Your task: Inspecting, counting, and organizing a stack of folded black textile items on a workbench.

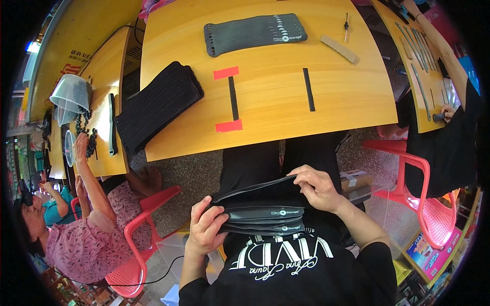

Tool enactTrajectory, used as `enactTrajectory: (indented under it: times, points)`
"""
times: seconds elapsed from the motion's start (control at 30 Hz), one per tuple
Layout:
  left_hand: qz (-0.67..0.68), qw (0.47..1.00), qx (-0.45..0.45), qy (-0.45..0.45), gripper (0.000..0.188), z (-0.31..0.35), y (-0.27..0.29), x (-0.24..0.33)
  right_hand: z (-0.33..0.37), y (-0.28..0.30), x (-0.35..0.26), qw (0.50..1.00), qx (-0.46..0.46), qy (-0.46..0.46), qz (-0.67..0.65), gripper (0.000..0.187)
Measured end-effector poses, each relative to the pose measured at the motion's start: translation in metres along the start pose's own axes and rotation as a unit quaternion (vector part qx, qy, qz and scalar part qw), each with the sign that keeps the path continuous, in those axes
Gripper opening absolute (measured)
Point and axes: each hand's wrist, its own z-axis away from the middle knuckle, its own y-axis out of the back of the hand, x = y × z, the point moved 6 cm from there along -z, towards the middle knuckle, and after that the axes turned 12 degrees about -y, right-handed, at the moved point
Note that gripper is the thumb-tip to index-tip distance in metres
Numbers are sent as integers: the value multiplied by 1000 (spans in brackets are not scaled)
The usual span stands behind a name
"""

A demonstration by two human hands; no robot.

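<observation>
In front of my chest, my left hand (206,223) grips one end of a stack of dark grey straps (263,218), each with a rounded light print. My right hand (317,187) pinches the far end of the uppermost strap (252,189), lifted apart from the others so a gap shows beneath it. On the table above them lies a flat bundle of dark straps (250,34) with light marks near its right end. A thick black stack of fuzzy, ribbed straps (159,106) overhangs the table's left edge.
The yellow table (270,130) carries a black strip (233,98) between red tape pieces (228,125), another black strip (309,90), a tan block (339,49) and a thin awl-like tool (346,28). Other people sit at side tables, on red chairs (416,188).
</observation>
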Motion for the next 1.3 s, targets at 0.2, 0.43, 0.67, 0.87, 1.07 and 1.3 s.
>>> enactTrajectory:
  times: [0.2, 0.43, 0.67, 0.87, 1.07, 1.3]
  points:
    - [-4, 1000, 2, -8, 45, -1, 0, 1, -1, 1, 21, 988, -22, -132, -79, 20]
    - [52, 997, 0, 51, 51, -13, 0, -12, 6, 5, 19, 949, -168, -127, -236, 24]
    - [56, 997, 4, 58, 52, -12, -2, -16, 8, 4, 17, 948, -191, -92, -237, 34]
    - [43, 997, 8, 56, 57, -9, -5, -14, 10, 1, 20, 957, -195, -65, -206, 28]
    - [-14, 1000, -8, 26, 67, -5, -8, -2, 10, 1, 13, 960, -160, -69, -220, 21]
    - [-90, 992, -74, 46, 60, -17, -4, 14, 9, 2, 6, 977, -139, -49, -155, 16]
